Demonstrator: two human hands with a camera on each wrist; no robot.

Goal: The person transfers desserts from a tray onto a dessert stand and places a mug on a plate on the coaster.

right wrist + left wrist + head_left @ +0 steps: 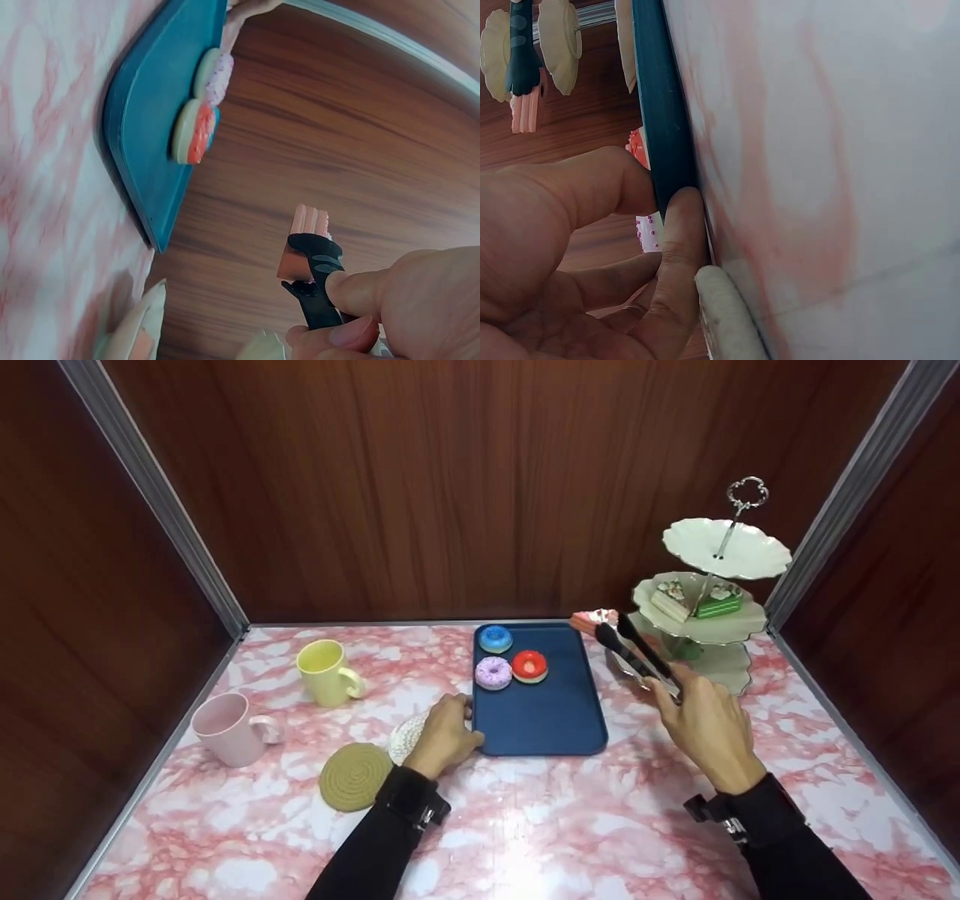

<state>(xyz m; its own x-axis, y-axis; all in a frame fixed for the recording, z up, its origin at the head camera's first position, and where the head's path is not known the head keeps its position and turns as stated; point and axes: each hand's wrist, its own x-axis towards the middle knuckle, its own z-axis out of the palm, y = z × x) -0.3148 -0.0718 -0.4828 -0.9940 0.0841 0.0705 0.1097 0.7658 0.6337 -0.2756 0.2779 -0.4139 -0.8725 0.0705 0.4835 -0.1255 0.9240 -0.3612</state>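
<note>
My right hand grips black tongs, whose tips pinch a pink cake slice in the air at the tray's far right corner. In the right wrist view the cake slice sits between the tong tips, off the tray. My left hand pinches the left edge of the blue tray, thumb on one side and fingers on the other in the left wrist view. On the tray's far left part lie a blue donut, a purple donut and a red donut.
A three-tier stand rises at the right, with a white-topped cake slice and a green one on its middle plate. On the left are a yellow mug, a pink mug, a tan coaster and a white coaster.
</note>
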